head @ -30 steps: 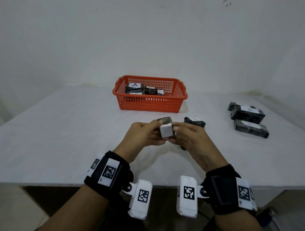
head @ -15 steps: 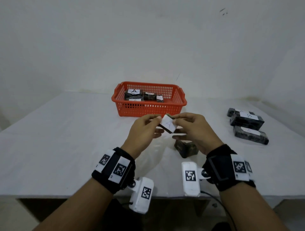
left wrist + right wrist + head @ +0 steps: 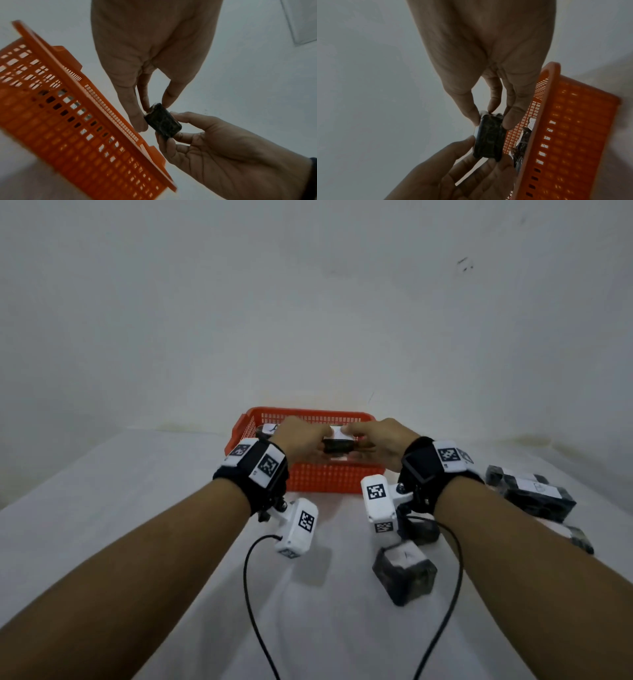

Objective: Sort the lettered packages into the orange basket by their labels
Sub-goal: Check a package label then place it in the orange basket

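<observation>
- Black wrapping and a white label are being shown on the held package [image 3: 337, 444], which is being pinched from both ends above the orange basket [image 3: 329, 479].
- The left end of the package is being gripped by the left hand [image 3: 301, 436], its thumb and fingertips [image 3: 137, 121] being curled onto the dark wrapping.
- The right end is being pinched by the right hand [image 3: 380, 440], with thumb and forefinger being pressed against opposite faces in the right wrist view [image 3: 488, 136].
- The basket is being seen at the far middle of the white table [image 3: 120, 525], with further labelled packages [image 3: 269, 429] lying inside at its left end.
- A dark cube-shaped package [image 3: 404, 571] bearing a label marked "A" is being left on the table in front of the basket, under the right forearm.
- Another small dark package [image 3: 423, 530] is lying just beyond the cube, partly hidden by the right wrist camera [image 3: 378, 506].
- A group of long dark packages [image 3: 534, 494] with white labels is being kept near the table's right edge; the letters there cannot be read.
- Black cables [image 3: 253, 604] are trailing from the wrist cameras across the near part of the table.
</observation>
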Motion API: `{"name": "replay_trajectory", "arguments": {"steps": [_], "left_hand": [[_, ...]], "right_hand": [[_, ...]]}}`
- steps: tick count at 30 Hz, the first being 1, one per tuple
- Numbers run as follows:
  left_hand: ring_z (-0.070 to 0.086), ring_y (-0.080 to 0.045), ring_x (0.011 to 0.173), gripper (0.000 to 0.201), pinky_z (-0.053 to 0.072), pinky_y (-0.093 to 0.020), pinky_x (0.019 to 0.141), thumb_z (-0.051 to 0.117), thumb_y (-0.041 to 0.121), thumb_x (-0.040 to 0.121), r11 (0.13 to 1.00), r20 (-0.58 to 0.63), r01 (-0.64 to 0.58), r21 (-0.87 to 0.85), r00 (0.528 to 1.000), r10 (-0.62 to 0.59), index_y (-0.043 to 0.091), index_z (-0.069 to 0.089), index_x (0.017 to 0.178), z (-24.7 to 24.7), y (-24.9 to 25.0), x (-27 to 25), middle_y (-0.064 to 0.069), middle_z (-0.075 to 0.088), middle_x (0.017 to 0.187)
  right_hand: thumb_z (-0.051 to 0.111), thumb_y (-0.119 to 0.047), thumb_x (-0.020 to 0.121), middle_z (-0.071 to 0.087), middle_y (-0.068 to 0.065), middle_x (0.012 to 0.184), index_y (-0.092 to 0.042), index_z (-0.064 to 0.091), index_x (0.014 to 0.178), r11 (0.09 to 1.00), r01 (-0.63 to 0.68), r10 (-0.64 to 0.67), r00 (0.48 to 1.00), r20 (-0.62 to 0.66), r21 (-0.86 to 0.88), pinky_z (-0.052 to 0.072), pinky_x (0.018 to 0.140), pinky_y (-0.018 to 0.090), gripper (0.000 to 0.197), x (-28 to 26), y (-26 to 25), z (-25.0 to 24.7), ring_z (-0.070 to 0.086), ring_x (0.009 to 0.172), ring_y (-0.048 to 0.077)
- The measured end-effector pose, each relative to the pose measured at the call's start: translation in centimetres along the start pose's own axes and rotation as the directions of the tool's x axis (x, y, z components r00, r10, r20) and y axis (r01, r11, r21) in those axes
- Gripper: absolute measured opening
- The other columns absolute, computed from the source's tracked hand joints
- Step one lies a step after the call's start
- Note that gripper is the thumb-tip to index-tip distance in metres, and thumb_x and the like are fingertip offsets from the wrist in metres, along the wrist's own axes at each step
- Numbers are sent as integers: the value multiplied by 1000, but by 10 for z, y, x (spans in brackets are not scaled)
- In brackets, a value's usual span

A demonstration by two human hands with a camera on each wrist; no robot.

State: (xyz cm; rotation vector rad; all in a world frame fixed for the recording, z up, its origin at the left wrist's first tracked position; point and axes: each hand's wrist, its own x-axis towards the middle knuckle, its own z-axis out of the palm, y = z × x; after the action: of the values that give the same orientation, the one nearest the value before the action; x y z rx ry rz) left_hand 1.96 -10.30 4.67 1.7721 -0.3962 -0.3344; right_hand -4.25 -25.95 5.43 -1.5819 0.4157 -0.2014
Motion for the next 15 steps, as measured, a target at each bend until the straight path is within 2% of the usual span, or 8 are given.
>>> {"name": "replay_trajectory", "arguments": {"steps": [3, 6, 7, 8, 9, 11, 13, 15], "left_hand": [[72, -20, 68, 13, 64, -28, 62, 63, 14, 100, 998, 53, 55, 38, 997, -57, 8, 63, 89, -8, 10, 42, -14, 71, 94], [69, -15, 53, 17, 58, -26, 49, 58, 13, 103, 983, 61, 123, 135, 989, -132, 6, 62, 88, -19, 19, 75, -9, 66, 80], [68, -17, 58, 18, 59, -27, 52, 56, 15, 104, 974, 69, 137, 182, 986, -152, 7, 61, 89, -24, 23, 87, -8, 65, 80], [67, -18, 63, 20, 58, -28, 57, 55, 16, 105, 960, 93, 148, 236, 980, -174, 8, 61, 88, -28, 27, 99, -8, 65, 82], [66, -18, 63, 21, 57, -28, 60, 53, 17, 105, 942, 116, 158, 297, 973, -200, 9, 60, 87, -32, 31, 111, -7, 64, 83], [67, -15, 52, 17, 56, -25, 51, 53, 16, 106, 905, 131, 157, 396, 965, -225, 8, 63, 95, -36, 36, 131, -7, 62, 82], [66, -16, 54, 22, 53, -21, 41, 53, 16, 106, 889, 110, 146, 434, 971, -213, 3, 66, 118, -38, 35, 148, -7, 63, 80], [64, -17, 61, 32, 53, -20, 40, 54, 17, 106, 879, 101, 139, 456, 973, -206, -4, 63, 129, -37, 29, 163, -10, 69, 86]], "right_hand": [[74, -5, 93, 67, 19, 94, 5, 66, 112, 999, -33, 33, 999, -2, -17, 59, 52, 28, 23, 40, -12, 8, 68, 73, 25], [75, -6, 91, 72, 21, 106, 6, 66, 115, 993, -74, 74, 997, -9, -90, 64, 81, 39, 29, 73, -23, 16, 74, 94, 31], [75, -6, 91, 73, 23, 113, 5, 65, 114, 992, -86, 86, 996, -8, -97, 63, 89, 44, 27, 85, -27, 19, 74, 102, 34], [73, -5, 92, 72, 24, 118, 4, 65, 110, 991, -105, 105, 994, -8, -84, 62, 91, 47, 22, 95, -31, 22, 74, 106, 36], [71, -5, 94, 70, 24, 121, 3, 63, 104, 990, -121, 121, 993, -8, -68, 64, 87, 47, 15, 104, -34, 25, 73, 106, 36], [69, -10, 96, 68, 18, 123, -5, 62, 95, 982, -153, 155, 988, 9, -112, 65, 70, 39, 9, 123, -37, 28, 70, 97, 28], [69, -15, 96, 67, 15, 120, -9, 63, 94, 965, -156, 157, 988, -13, -210, 61, 71, 35, 9, 143, -36, 30, 65, 92, 24], [68, -12, 97, 67, 13, 113, -4, 64, 101, 952, -166, 161, 986, -40, -259, 59, 69, 31, 10, 157, -35, 33, 65, 85, 21]]}}
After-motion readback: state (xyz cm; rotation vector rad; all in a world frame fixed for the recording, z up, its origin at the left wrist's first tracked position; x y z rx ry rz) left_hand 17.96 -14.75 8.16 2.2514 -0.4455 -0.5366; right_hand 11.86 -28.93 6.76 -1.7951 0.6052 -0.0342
